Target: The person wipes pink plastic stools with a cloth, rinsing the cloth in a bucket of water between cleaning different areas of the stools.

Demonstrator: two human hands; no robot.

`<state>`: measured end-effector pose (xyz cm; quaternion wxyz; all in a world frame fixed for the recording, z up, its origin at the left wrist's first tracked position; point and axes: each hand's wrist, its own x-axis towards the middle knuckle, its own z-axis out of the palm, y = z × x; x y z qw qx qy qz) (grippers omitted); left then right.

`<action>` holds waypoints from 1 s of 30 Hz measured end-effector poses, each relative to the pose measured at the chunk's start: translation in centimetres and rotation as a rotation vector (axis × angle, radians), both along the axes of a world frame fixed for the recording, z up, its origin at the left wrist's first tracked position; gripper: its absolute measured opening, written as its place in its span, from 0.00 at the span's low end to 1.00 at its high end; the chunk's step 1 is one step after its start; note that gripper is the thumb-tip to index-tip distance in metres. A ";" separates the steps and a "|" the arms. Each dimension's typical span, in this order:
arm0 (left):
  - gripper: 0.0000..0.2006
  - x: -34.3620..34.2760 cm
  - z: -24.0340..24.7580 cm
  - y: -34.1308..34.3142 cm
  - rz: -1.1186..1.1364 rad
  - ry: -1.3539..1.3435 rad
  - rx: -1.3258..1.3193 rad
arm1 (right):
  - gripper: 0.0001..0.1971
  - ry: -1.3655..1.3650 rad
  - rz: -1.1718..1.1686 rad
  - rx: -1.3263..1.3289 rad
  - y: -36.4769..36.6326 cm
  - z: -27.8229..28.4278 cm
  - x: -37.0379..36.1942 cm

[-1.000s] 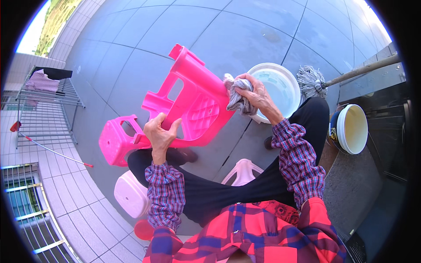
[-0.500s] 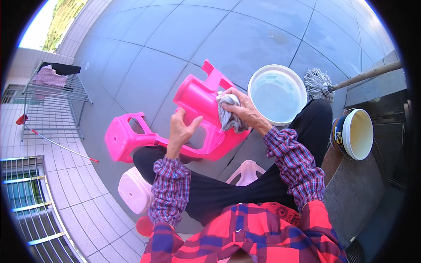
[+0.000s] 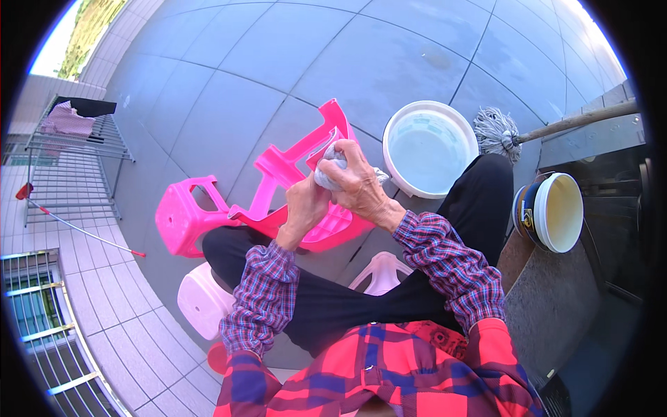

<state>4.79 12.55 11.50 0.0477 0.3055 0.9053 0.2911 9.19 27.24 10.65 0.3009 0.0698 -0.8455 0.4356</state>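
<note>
A bright pink plastic stool [image 3: 271, 167] is tipped in front of me, its hollow underside and legs showing. My right hand [image 3: 360, 182] is closed round a wet-looking grey cloth [image 3: 329, 171], pressed against one stool leg. Close beside it, my left hand [image 3: 306, 206] grips the stool at that leg; some of its fingertips are hidden behind the cloth and the other hand. Just right of the stool stands a round white tub [image 3: 417, 190] of water.
To the left are another pink stool [image 3: 177, 221] and a pale pink one [image 3: 203, 299]. A pale pink stool [image 3: 381, 271] lies between my legs. A string mop [image 3: 497, 132] and a bucket [image 3: 561, 212] are at right. A metal rack [image 3: 76, 142] stands far left.
The pink stool has turned so its underside and legs now show. My right hand and the cloth moved left onto a leg, and my left hand closed in beside them.
</note>
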 end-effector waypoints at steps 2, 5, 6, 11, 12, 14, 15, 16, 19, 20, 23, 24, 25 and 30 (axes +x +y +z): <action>0.16 0.0 -0.9 0.3 -0.015 -0.029 0.057 | 0.21 0.011 -0.002 0.044 -0.1 0.1 -0.4; 0.16 0.1 -1.2 0.3 -0.017 -0.027 0.137 | 0.19 0.011 -0.031 -0.080 0.1 0.7 -1.0; 0.16 -0.1 -1.1 0.0 -0.017 -0.027 0.135 | 0.14 0.086 -0.105 -0.105 0.3 0.5 -1.7; 0.14 1.6 -1.4 -1.3 -0.092 -0.087 0.086 | 0.10 -0.358 -0.228 -0.540 4.0 -0.9 -2.9; 0.14 0.9 -1.8 -1.2 -0.095 -0.100 0.276 | 0.10 -0.338 -0.205 -0.606 3.5 -0.8 -2.9; 0.13 0.6 -1.7 -0.9 -0.048 -0.117 0.302 | 0.11 -0.337 -0.145 -0.699 2.1 1.6 -1.5; 0.13 0.3 -1.4 -0.9 -0.012 -0.133 0.325 | 0.13 -0.025 -0.156 -0.425 1.4 0.6 -1.7; 0.14 0.0 -0.9 -1.4 0.044 -0.096 0.040 | 0.14 0.056 -0.103 -0.315 0.7 1.3 -1.4; 0.13 -0.1 -1.4 -1.3 0.071 -0.071 0.321 | 0.16 0.201 -0.026 -0.128 -0.6 2.0 -1.7; 0.12 0.2 -0.8 -0.7 0.062 -0.027 0.426 | 0.17 0.264 -0.002 -0.046 -0.5 2.0 -2.0; 0.10 -0.1 0.7 -1.7 0.146 0.108 0.125 | 0.16 0.150 0.054 -0.303 0.6 2.1 -2.3; 0.08 0.3 1.1 -1.3 0.140 0.045 0.388 | 0.16 0.062 0.036 -0.417 1.1 1.6 -2.4; 0.08 0.3 1.4 -1.6 0.137 0.048 0.384 | 0.16 0.065 0.034 -0.421 1.4 1.5 -2.1; 0.06 -0.1 1.7 -3.3 0.207 -0.137 0.477 | 0.17 0.021 0.257 -0.060 2.3 1.2 -0.3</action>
